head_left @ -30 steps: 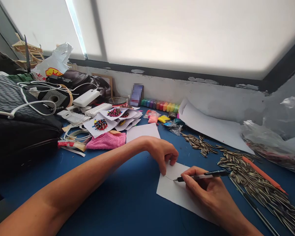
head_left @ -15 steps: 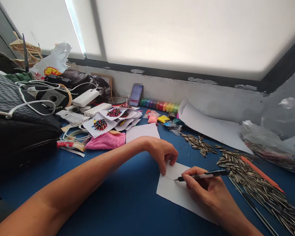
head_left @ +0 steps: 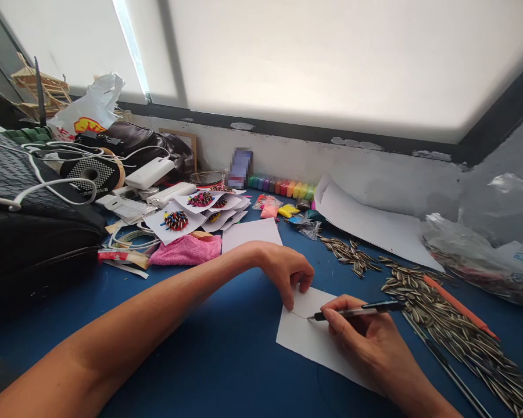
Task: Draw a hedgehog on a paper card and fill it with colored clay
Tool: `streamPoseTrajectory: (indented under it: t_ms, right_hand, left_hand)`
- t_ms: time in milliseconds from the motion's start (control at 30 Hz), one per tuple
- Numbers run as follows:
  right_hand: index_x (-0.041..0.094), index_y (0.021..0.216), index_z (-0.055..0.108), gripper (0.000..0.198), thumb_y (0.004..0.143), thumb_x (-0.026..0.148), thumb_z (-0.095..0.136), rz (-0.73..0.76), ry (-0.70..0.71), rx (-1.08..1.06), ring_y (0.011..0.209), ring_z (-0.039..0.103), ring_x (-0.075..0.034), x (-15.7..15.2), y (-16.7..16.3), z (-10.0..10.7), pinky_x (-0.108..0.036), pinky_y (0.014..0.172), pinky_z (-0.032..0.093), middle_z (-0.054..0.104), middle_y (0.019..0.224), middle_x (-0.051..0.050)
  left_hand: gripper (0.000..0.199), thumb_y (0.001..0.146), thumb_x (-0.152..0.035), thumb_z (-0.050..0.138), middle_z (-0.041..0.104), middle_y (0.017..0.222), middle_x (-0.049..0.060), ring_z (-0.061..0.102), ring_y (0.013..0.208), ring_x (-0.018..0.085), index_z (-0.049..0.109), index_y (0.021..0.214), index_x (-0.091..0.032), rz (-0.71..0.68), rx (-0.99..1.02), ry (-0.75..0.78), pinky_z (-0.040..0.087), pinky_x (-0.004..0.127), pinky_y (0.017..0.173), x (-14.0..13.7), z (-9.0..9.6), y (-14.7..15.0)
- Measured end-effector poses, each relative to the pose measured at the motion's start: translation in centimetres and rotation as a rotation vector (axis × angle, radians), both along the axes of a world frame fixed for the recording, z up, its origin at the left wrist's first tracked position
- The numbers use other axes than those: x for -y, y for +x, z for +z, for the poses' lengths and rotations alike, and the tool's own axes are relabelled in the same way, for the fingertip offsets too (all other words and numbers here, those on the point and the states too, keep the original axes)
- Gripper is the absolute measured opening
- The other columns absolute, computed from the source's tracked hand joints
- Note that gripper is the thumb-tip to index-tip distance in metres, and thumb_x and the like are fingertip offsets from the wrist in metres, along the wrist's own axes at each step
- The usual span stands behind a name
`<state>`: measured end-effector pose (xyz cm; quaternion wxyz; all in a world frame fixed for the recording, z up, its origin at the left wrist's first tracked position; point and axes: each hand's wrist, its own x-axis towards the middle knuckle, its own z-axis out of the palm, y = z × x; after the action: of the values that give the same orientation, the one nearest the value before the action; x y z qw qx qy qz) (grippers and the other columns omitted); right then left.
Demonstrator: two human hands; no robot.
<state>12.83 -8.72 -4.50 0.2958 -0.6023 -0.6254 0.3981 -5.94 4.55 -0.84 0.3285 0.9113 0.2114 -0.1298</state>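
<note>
A white sheet of paper [head_left: 303, 341] lies on the blue tabletop in front of me, with a short thin curved line near its upper left. My left hand [head_left: 287, 270] bends over the sheet's far left corner, thumb and curled fingers holding it down. Between the thumb and fingers of my right hand [head_left: 370, 339] is a pen [head_left: 353, 312] with a black grip, gripped at a slant. Its tip touches the paper at the right end of the line. My right hand covers part of the sheet's right side.
Sunflower seeds [head_left: 457, 331] are heaped at the right, with an orange stick [head_left: 459, 306] and a dark slim rod [head_left: 444, 363] among them. Seed-decorated cards [head_left: 174, 223], a pink cloth [head_left: 185, 249], another paper [head_left: 253, 232] and colourful clay packs [head_left: 290, 210] lie beyond my left arm. A black bag [head_left: 35, 232] stands left.
The whole view has shifted very slightly. Both hands, the pen and the paper keep practically the same positions relative to each other.
</note>
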Motion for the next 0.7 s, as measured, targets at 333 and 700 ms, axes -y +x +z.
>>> streamPoseTrajectory:
  t_ms: [333, 700]
  right_hand:
    - [0.022, 0.074, 0.067, 0.038, 0.083, 0.057, 0.057, -0.001, -0.021, -0.008, 0.051, 0.043, -0.012, -0.22, 0.06, -0.03, -0.023, 0.049, 0.034, 0.054, 0.058, 0.003]
    - [0.021, 0.071, 0.067, 0.040, 0.082, 0.059, 0.058, -0.030, 0.006, -0.009, 0.047, 0.047, -0.012, -0.49, -0.08, -0.07, -0.024, 0.048, 0.040, 0.057, 0.056, 0.002]
  left_hand:
    - [0.049, 0.060, -0.046, 0.082, 0.059, 0.089, -0.002, 0.056, 0.076, 0.015, 0.059, 0.096, -0.021, 0.012, -0.021, 0.054, 0.040, 0.025, 0.061, 0.45, -0.01, 0.24]
    - [0.048, 0.061, -0.047, 0.080, 0.060, 0.090, -0.001, 0.056, 0.076, 0.016, 0.059, 0.095, -0.021, 0.004, -0.013, 0.045, 0.040, 0.025, 0.061, 0.28, -0.14, 0.22]
